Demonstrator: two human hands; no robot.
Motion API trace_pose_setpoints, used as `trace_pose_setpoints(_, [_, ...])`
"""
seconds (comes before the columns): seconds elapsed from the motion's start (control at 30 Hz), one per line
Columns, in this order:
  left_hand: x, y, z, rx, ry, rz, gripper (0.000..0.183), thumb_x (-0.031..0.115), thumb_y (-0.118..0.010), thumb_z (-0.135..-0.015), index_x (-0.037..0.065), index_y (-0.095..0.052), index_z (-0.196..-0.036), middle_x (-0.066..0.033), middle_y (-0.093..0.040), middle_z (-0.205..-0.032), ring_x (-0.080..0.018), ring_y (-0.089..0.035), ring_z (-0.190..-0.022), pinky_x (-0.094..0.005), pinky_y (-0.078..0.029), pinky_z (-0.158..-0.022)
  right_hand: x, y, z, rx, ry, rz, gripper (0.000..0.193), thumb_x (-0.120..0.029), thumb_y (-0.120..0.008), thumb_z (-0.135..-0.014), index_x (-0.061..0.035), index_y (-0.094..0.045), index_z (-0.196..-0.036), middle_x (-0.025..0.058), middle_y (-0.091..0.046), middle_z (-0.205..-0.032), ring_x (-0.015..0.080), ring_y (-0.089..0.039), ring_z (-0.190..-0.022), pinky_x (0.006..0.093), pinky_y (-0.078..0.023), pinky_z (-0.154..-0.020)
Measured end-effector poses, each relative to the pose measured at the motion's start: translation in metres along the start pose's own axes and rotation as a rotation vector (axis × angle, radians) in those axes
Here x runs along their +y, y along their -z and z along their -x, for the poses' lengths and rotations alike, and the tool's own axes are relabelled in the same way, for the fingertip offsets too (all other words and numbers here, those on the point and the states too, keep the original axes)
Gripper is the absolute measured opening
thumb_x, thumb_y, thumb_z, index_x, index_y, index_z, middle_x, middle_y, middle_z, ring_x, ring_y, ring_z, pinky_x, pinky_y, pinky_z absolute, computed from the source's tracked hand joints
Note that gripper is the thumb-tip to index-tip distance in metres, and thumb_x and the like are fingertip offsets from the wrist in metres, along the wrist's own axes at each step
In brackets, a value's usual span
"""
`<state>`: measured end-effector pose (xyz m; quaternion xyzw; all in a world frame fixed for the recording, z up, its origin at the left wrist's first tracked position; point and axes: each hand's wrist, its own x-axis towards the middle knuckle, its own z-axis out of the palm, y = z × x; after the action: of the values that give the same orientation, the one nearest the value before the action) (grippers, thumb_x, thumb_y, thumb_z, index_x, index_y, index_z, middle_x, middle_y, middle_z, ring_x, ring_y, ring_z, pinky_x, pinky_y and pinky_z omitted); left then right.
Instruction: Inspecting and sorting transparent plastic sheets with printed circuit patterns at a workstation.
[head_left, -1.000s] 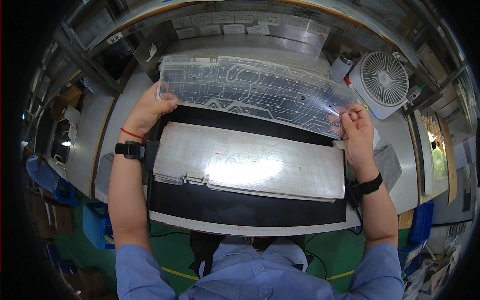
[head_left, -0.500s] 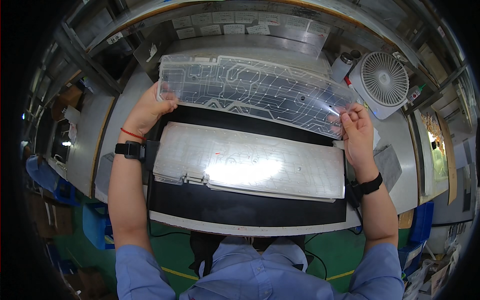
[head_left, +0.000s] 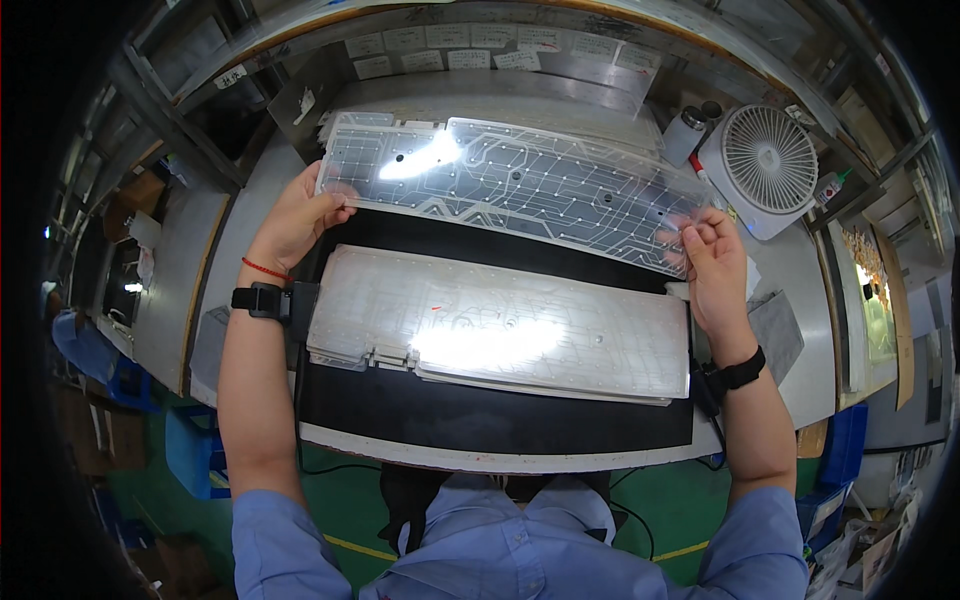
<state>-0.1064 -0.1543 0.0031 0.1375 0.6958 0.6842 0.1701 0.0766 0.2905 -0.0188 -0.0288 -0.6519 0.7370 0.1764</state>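
A clear keyboard membrane sheet [head_left: 540, 185], printed with pale circuit lines and dots, is stretched between my two hands above the far part of the black mat [head_left: 480, 420]. My left hand [head_left: 305, 210] pinches its left end between thumb and fingers. At the other end, my right hand [head_left: 710, 240] grips the lower right corner the same way. Closer to me, a stack of similar membrane sheets [head_left: 500, 320] lies on the mat, with bright glare on its top. Behind the held sheet, more sheets show partly; how many is hidden.
A white fan [head_left: 765, 160] stands at the right back, beside a metal flask [head_left: 685, 135]. A small bottle with a green tip [head_left: 832, 187] is next to the fan. Paper notes [head_left: 450, 40] line the back panel. Grey sheets [head_left: 775, 330] lie right of my right wrist.
The held membrane sheet has tilted slightly, and a bright reflection now shows on its upper left part. Both hands stay nearly in place, still holding its ends.
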Motion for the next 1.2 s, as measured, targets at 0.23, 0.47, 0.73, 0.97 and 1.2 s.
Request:
trace_pose_setpoints(0.23, [-0.001,0.002,-0.001,-0.041,-0.03,0.012,0.04,0.001,-0.055,-0.09,0.003,-0.046,-0.129,-0.0026,-0.062,-0.1,-0.0083,-0.061,-0.082,-0.0203,-0.052,-0.073,-0.001,0.0,-0.001,0.004,-0.018,-0.008,0.018,-0.003,-0.047,-0.098,-0.0026,-0.047,-0.116,0.0124,-0.062,-0.112,0.0187,-0.065,-0.098,0.0251,-0.055,-0.075])
trace_pose_setpoints(0.47, [0.005,-0.007,0.007,-0.014,0.04,-0.101,0.051,0.0,-0.065,-0.085,0.002,-0.045,-0.132,-0.0089,-0.062,-0.11,-0.0121,-0.064,-0.09,-0.0237,-0.055,-0.079,0.0,0.001,0.001,0.008,0.015,-0.034,0.019,-0.004,-0.049,-0.098,-0.0028,-0.047,-0.117,0.0133,-0.062,-0.113,0.0193,-0.065,-0.098,0.0254,-0.055,-0.075])
trace_pose_setpoints(0.73, [0.001,-0.002,0.005,-0.004,0.032,-0.222,0.054,0.008,-0.07,-0.079,0.002,-0.045,-0.127,-0.0062,-0.06,-0.098,-0.0136,-0.06,-0.083,-0.026,-0.052,-0.076,0.001,0.003,0.0,-0.003,0.046,-0.043,0.02,-0.005,-0.05,-0.098,-0.0031,-0.046,-0.117,0.0141,-0.061,-0.113,0.0208,-0.065,-0.098,0.0261,-0.055,-0.075])
trace_pose_setpoints(0.97, [-0.003,0.002,0.002,-0.012,-0.007,-0.222,0.046,0.009,-0.07,-0.079,0.002,-0.049,-0.119,-0.0051,-0.06,-0.091,-0.0125,-0.059,-0.081,-0.0252,-0.05,-0.075,-0.001,0.0,0.003,-0.035,0.05,-0.071,0.019,-0.004,-0.05,-0.097,-0.0043,-0.046,-0.116,0.0139,-0.059,-0.114,0.0215,-0.065,-0.098,0.0267,-0.056,-0.075])
trace_pose_setpoints(1.2, [0.001,-0.004,0.004,0.031,-0.022,-0.173,0.04,0.004,-0.067,-0.08,0.001,-0.051,-0.117,-0.0052,-0.061,-0.092,-0.0118,-0.059,-0.08,-0.0245,-0.05,-0.074,-0.002,-0.002,0.004,-0.037,0.045,-0.062,0.019,-0.004,-0.051,-0.097,-0.0046,-0.047,-0.116,0.0131,-0.059,-0.114,0.0214,-0.065,-0.099,0.0269,-0.056,-0.075])
